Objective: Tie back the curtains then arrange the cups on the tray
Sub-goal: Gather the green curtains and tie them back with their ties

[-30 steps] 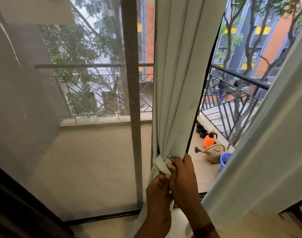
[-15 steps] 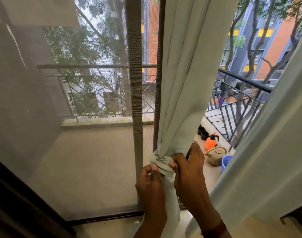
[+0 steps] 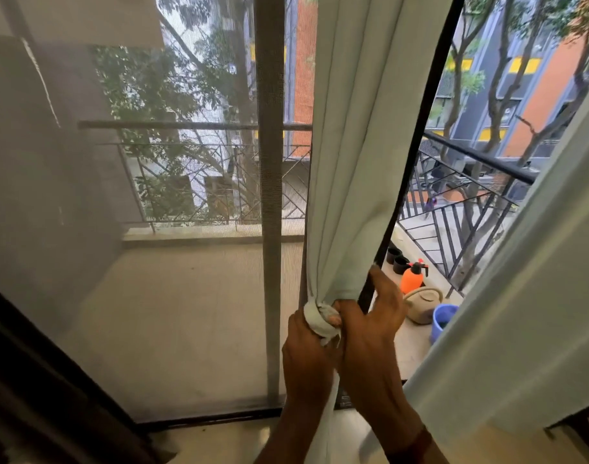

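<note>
A pale green curtain (image 3: 356, 155) hangs in the middle of the window, gathered into a narrow bunch low down. A fabric tie-back (image 3: 316, 318) of the same colour is wrapped round that bunch in a knot. My left hand (image 3: 308, 360) grips the tie-back from below on the left. My right hand (image 3: 370, 329) pinches the knot with thumb and forefinger, its other fingers spread behind the curtain. A second pale green curtain (image 3: 527, 296) hangs loose along the right edge. No cups or tray are in view.
A mesh screen door (image 3: 186, 296) with a grey upright (image 3: 269, 195) fills the left. Beyond it lies a balcony with a black railing (image 3: 470, 195), an orange spray bottle (image 3: 412, 277), a beige watering can (image 3: 423, 304), a blue bucket (image 3: 442, 321) and dark pots (image 3: 398, 259).
Both hands have stayed on the tie-back and worked the knot. My left hand has closed round the fabric, and my right hand has spread its fingers behind the curtain.
</note>
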